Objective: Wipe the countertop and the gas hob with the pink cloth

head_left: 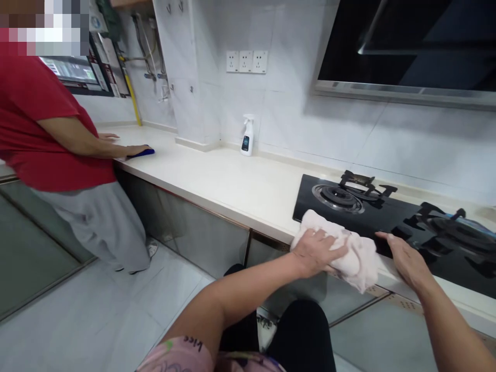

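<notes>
Pinkish-white soft cloth (358,258): it lies bunched over the front left part of the black glass gas stove (374,219) and hangs down over the counter edge.
Left hand (318,252): palm down on this cloth, with fingers a little spread; whether they grip a fold, I cannot tell.
Right hand (408,263): opened, fingers extended, resting at the stove's front edge, just beside the cloth.
Cream-coloured long counter (248,188): a white plastic spray bottle (247,138) stands upright near the wall.
Co-worker in red shirt (77,150): one hand on a dark blue flat pad (146,152).
</notes>
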Motion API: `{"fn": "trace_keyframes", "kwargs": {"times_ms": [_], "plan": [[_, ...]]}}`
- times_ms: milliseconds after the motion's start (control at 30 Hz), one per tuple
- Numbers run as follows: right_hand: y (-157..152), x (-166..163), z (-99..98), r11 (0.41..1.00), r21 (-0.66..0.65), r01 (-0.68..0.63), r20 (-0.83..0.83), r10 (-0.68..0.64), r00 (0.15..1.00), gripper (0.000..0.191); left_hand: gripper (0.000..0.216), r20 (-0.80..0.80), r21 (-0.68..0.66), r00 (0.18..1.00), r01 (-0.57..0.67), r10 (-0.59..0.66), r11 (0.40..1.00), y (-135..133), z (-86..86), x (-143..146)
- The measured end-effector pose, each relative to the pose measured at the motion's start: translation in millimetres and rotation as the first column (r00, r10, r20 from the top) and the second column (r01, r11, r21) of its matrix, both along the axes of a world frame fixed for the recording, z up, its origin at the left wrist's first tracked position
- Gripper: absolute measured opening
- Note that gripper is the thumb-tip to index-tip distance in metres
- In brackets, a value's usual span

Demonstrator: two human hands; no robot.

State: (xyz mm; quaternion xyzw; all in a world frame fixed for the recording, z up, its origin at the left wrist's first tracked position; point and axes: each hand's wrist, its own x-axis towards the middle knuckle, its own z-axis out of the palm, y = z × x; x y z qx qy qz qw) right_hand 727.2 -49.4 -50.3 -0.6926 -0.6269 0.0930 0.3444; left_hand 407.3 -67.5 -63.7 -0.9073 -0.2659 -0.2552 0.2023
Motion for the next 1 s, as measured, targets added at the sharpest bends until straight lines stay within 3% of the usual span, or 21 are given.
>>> {"fn": "trace_keyframes", "kwargs": {"times_ms": [167, 300, 600, 767, 900, 1000], "plan": [[10.7, 8.7, -6.6, 0.999, -0.034, -0.006, 0.06, 0.008, 0.998, 0.059, 0.078, 0.011, -0.113, 0.992, -0.128, 0.13, 0.985, 20.1, -4.5, -109.3], [12.7, 9.1, -6.4, 0.999, -0.037, -0.006, 0.046, 0.008, 0.999, 0.054, 0.078, 0.025, -0.227, 0.964, -0.253, 0.266, 0.94, 28.1, 0.7, -191.6], [9.9, 2.7, -6.2, 1.0, -0.009, -0.011, 0.043, 0.012, 0.999, 0.055, 0.069, 0.025, -0.325, 0.891, -0.421, 0.452, 0.847, 47.9, 22.4, -313.7], [8.8, -3.6, -4.4, 1.0, -0.008, -0.011, 0.03, 0.011, 0.999, 0.058, 0.06, -0.011, -0.248, 0.801, -0.583, 0.599, 0.774, 50.0, 35.6, -329.1], [7.8, -4.3, -7.1, 1.0, -0.017, -0.027, 0.035, 0.027, 0.999, 0.064, 0.046, 0.082, -0.44, 0.681, -0.63, 0.728, 0.64, 48.1, 47.2, -310.7], [10.7, -0.2, -13.5, 0.999, -0.028, -0.04, 0.057, 0.042, 0.998, 0.065, 0.048, 0.119, -0.546, 0.618, -0.612, 0.777, 0.572, 51.4, 65.0, -300.6]]}}
